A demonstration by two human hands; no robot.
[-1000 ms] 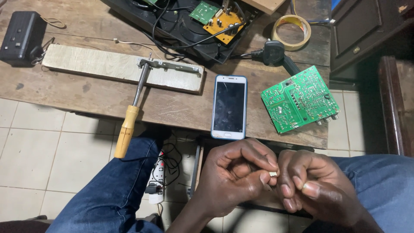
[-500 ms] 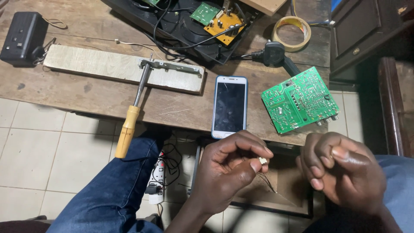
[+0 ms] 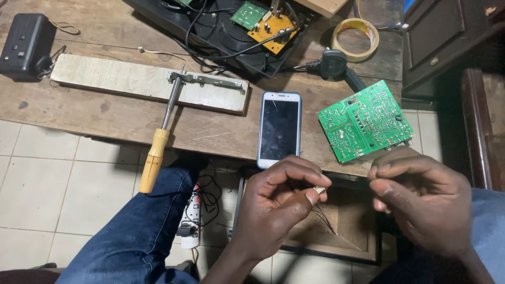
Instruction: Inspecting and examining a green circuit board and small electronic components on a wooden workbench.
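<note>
The left hand (image 3: 279,202) is pinching a small pale component (image 3: 319,190) with thin wires, below the tabletop (image 3: 210,134) edge near a white smartphone (image 3: 279,129). The right hand (image 3: 421,202) is hovering beside it, loosely curled, holding nothing.

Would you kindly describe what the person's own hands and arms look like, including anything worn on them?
Both the left hand and the right hand are bare: no gloves, rings or watch show. The left forearm is uncovered, with no sleeve in view. Nails are short. Blue jeans cover the legs below.
</note>
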